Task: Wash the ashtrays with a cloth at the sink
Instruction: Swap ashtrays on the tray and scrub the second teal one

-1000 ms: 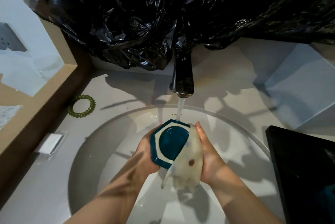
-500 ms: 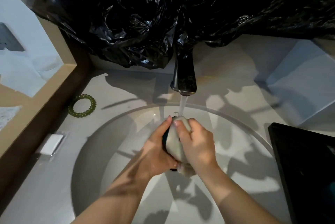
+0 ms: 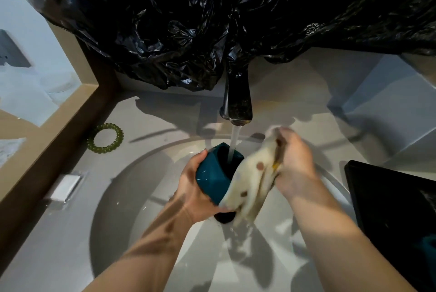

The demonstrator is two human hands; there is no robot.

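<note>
A teal faceted ashtray (image 3: 212, 179) is tilted on its side over the white sink basin (image 3: 132, 197), its hollow turned toward the tap. My left hand (image 3: 192, 193) grips it from the left and below. Water from the dark faucet (image 3: 237, 100) runs into the hollow. My right hand (image 3: 293, 164) holds a wet cream cloth (image 3: 253, 179) with brown spots; the cloth drapes against the ashtray's right rim and drips into the basin.
A green coiled hair tie (image 3: 105, 138) lies on the counter left of the basin, with a small white packet (image 3: 66, 187) nearer me. Black plastic sheeting (image 3: 212, 20) hangs behind the faucet. A black tray (image 3: 396, 216) sits at the right.
My right hand has drawn the cloth off the ashtray to the right, uncovering the hollow. My left hand has tipped the ashtray so the stream runs into it.
</note>
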